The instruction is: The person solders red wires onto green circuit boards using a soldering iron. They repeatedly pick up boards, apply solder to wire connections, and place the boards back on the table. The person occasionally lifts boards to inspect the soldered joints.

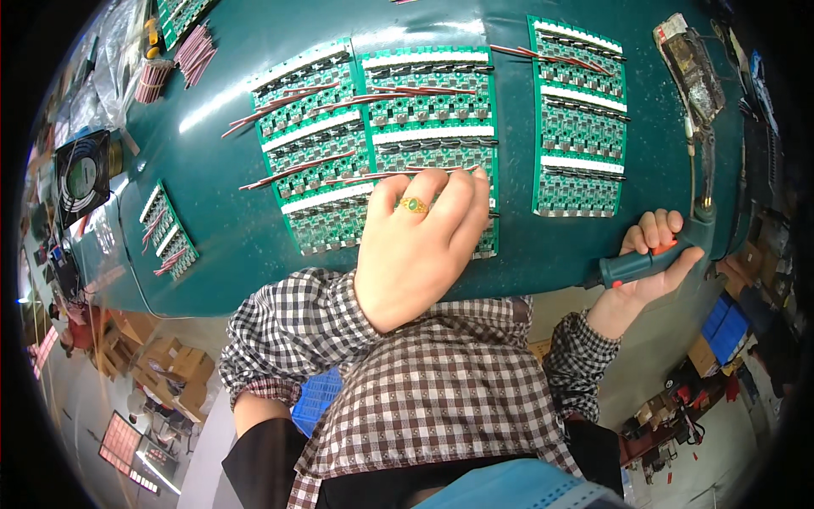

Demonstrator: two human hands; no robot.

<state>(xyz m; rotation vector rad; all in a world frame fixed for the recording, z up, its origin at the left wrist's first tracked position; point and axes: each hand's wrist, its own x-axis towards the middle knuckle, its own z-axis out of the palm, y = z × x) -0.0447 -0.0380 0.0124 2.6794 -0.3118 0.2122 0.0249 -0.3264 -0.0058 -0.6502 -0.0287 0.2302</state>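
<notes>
My left hand (418, 246), with a gold ring, rests flat on a green circuit board panel (428, 110) in the middle of the dark green table (212, 220). Its fingertips press near thin red and black wires (398, 176) lying across the boards. My right hand (646, 263) grips the teal handle of a soldering iron (670, 254) at the table's near right edge, its tip pointing up and away. A second green panel (318, 144) lies tilted just left of my left hand. Another panel (581, 119) sits to the right.
A small green board (168, 231) with wires lies at the left. Bundles of red wires (191, 55) and a black fan (82, 174) sit far left. A worn soldering stand (691, 68) is at the upper right. Cardboard boxes (170, 365) stand on the floor below.
</notes>
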